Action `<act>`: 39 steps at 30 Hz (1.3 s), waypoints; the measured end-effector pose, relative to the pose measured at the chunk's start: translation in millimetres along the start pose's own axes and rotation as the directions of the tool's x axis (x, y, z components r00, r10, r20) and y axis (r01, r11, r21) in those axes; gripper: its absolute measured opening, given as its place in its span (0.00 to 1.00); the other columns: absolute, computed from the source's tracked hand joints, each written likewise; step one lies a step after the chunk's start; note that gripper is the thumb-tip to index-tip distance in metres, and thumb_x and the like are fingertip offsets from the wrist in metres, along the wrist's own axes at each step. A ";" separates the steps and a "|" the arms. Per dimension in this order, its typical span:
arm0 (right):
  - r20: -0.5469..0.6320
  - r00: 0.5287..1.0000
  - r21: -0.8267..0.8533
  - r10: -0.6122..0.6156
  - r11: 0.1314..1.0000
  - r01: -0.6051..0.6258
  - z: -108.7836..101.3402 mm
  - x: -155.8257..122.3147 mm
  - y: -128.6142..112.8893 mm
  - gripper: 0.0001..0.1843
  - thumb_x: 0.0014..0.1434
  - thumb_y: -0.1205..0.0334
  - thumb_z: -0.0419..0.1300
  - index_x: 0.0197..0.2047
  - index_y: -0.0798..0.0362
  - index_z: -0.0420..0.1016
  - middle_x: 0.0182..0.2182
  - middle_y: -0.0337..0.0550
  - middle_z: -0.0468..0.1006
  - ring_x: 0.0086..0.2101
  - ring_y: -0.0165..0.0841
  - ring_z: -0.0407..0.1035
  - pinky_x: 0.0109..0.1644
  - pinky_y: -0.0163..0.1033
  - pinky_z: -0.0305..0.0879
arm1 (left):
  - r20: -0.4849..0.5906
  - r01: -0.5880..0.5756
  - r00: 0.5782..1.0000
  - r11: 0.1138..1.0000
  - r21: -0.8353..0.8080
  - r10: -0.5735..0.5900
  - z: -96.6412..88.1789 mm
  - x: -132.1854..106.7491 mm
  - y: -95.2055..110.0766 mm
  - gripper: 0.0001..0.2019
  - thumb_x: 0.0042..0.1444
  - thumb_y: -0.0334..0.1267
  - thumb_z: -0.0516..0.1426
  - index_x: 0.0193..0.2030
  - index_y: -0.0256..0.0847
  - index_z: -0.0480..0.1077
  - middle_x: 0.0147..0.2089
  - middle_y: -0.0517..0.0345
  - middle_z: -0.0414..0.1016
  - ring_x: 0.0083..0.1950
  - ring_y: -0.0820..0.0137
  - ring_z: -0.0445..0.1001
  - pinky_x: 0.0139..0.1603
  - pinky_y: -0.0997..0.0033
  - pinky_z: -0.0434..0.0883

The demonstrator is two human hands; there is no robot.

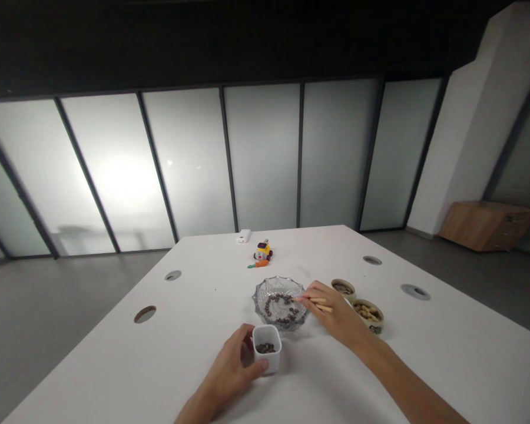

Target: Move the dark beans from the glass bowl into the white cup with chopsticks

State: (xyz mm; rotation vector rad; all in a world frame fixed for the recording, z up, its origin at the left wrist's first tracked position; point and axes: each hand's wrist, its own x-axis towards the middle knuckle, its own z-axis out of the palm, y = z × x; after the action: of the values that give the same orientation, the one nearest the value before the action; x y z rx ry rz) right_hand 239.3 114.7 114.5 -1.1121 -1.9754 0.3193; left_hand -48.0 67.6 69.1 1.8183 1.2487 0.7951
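Note:
My left hand (234, 365) is wrapped around a small white square cup (274, 360), thumb on its near side. Dark brown beans (265, 348) lie in the bottom of the cup. Just beyond it stands a clear glass bowl (259, 288) with a scalloped rim, and more dark beans are scattered in a loose ring inside. My right hand (331, 312) is closed on a pair of wooden chopsticks (322, 304). Their tips point left over the right part of the bowl, close to the beans. Whether a bean is between the tips is too small to tell.
Right of my right hand are two joined small bowls: one of peanuts (367, 312), one of striped seeds (343, 287). Farther back are an orange carrot-like object (260, 264), a yellow toy vehicle (263, 251) and a white device (244, 236). The white table (194, 330) has several round cable holes.

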 end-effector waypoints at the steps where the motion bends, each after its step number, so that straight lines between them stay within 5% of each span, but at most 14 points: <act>1: 0.013 1.000 0.008 -0.002 1.000 0.002 0.1 0.1 0.8 0.18 0.75 0.52 0.56 0.36 0.48 0.80 0.38 0.43 0.80 0.37 0.37 0.77 0.45 0.41 0.73 | 0.001 -0.003 1.000 1.000 0.002 0.003 0.0 0.1 -0.6 0.20 0.53 0.46 0.64 0.51 0.40 0.73 0.42 0.57 0.77 0.40 0.63 0.68 0.42 0.68 0.64; 11: 0.076 0.997 0.016 0.031 0.999 -0.033 -3.1 0.4 -10.4 0.18 0.75 0.54 0.55 0.35 0.49 0.80 0.38 0.45 0.81 0.38 0.39 0.77 0.45 0.42 0.71 | 0.003 -0.022 1.000 1.000 -0.008 0.022 0.1 0.0 -2.2 0.21 0.54 0.49 0.64 0.50 0.40 0.73 0.42 0.55 0.78 0.40 0.63 0.68 0.42 0.68 0.64; 23: 0.011 1.000 0.037 0.003 0.999 -0.003 -3.8 2.1 -7.3 0.20 0.75 0.53 0.55 0.34 0.48 0.81 0.36 0.45 0.81 0.37 0.40 0.77 0.45 0.45 0.72 | 0.004 -0.041 0.999 0.999 -0.006 0.041 -0.9 1.4 -0.9 0.20 0.54 0.48 0.64 0.50 0.40 0.73 0.43 0.56 0.78 0.41 0.62 0.69 0.42 0.68 0.64; 29: -0.104 0.992 0.186 0.073 0.981 -0.052 -21.3 6.7 -24.7 0.21 0.72 0.45 0.60 0.35 0.49 0.83 0.35 0.46 0.83 0.38 0.40 0.78 0.46 0.44 0.76 | -0.006 -0.005 1.000 1.000 0.021 0.005 -0.1 0.6 -2.0 0.20 0.54 0.47 0.64 0.51 0.40 0.73 0.44 0.55 0.79 0.43 0.62 0.71 0.43 0.68 0.65; 35: 0.075 0.978 0.435 0.196 0.876 -0.209 -30.9 5.6 -47.4 0.24 0.68 0.36 0.62 0.37 0.49 0.82 0.37 0.45 0.84 0.39 0.42 0.82 0.44 0.43 0.82 | 0.002 0.000 1.000 1.000 0.019 -0.001 0.7 0.1 -2.5 0.20 0.55 0.47 0.62 0.52 0.40 0.73 0.44 0.56 0.79 0.43 0.62 0.71 0.44 0.68 0.65; 39: -0.137 0.986 0.227 0.093 0.972 -0.060 -28.0 7.2 -51.1 0.25 0.72 0.39 0.57 0.33 0.48 0.81 0.34 0.46 0.83 0.36 0.40 0.79 0.43 0.42 0.78 | -0.004 -0.006 1.000 1.000 0.019 0.006 0.8 0.1 -2.2 0.19 0.54 0.44 0.62 0.52 0.40 0.72 0.45 0.56 0.79 0.43 0.61 0.70 0.44 0.68 0.64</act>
State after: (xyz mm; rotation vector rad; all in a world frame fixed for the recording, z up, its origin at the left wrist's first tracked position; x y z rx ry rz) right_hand 228.6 86.3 164.8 -1.0380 -1.7236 0.4738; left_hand -48.3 68.0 66.8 1.8374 1.2582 0.7922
